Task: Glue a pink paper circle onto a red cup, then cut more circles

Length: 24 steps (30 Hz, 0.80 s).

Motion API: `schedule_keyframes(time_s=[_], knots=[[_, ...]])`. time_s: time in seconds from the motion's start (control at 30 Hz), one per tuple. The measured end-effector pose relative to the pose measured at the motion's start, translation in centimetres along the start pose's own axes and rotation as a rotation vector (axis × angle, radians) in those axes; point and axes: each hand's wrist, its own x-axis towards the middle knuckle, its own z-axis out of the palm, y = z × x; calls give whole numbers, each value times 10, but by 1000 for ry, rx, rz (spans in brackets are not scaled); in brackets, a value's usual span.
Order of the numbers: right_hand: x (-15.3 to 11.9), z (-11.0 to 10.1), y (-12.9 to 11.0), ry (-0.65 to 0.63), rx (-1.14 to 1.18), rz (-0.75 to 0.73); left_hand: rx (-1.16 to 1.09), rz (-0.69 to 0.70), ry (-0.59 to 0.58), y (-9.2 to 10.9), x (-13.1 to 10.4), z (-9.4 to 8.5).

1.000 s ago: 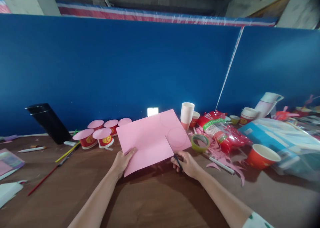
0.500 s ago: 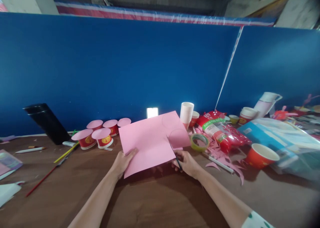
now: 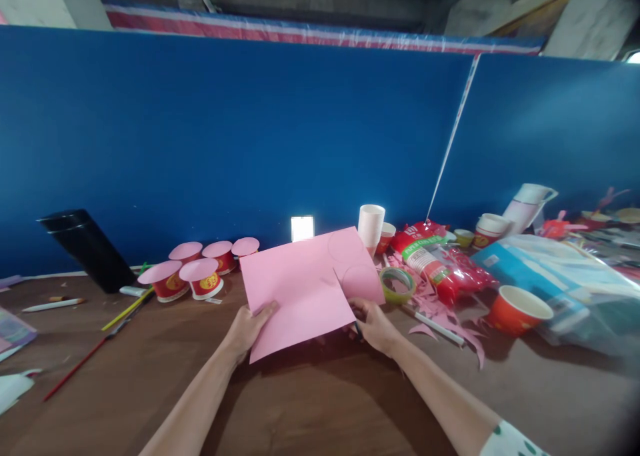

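Observation:
A large pink paper sheet (image 3: 295, 286) is held up above the brown table, with faint circles drawn at its right end and a slit running in from its lower edge. My left hand (image 3: 251, 329) pinches the sheet's lower left edge, thumb on top. At the slit, my right hand (image 3: 373, 326) is closed round a dark, slim tool, probably scissors (image 3: 358, 329), mostly hidden by the fingers and the paper. The part of the sheet right of the slit curls over beside my right hand.
Red cups with pink discs (image 3: 201, 269) stand behind left, near a black bottle (image 3: 85, 249). At right are a tape roll (image 3: 397, 286), pink scraps, a red bag (image 3: 440, 263), an orange cup (image 3: 520, 309) and a blue package (image 3: 525, 276). White cups (image 3: 371, 226) stand behind the sheet.
The sheet has shifted slightly down and right, and its right part curls more. The dark tool shows less beside my right hand. The surroundings have slid slightly left in view.

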Motion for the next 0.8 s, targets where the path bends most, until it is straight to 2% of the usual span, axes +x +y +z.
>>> schedule_keyframes(time_s=[0.23, 0.8], knots=[[-1, 1, -1, 22, 10, 13, 6, 18, 19, 0, 1, 0], [1, -1, 9, 46, 26, -65, -25, -5, -32, 1, -3, 2]])
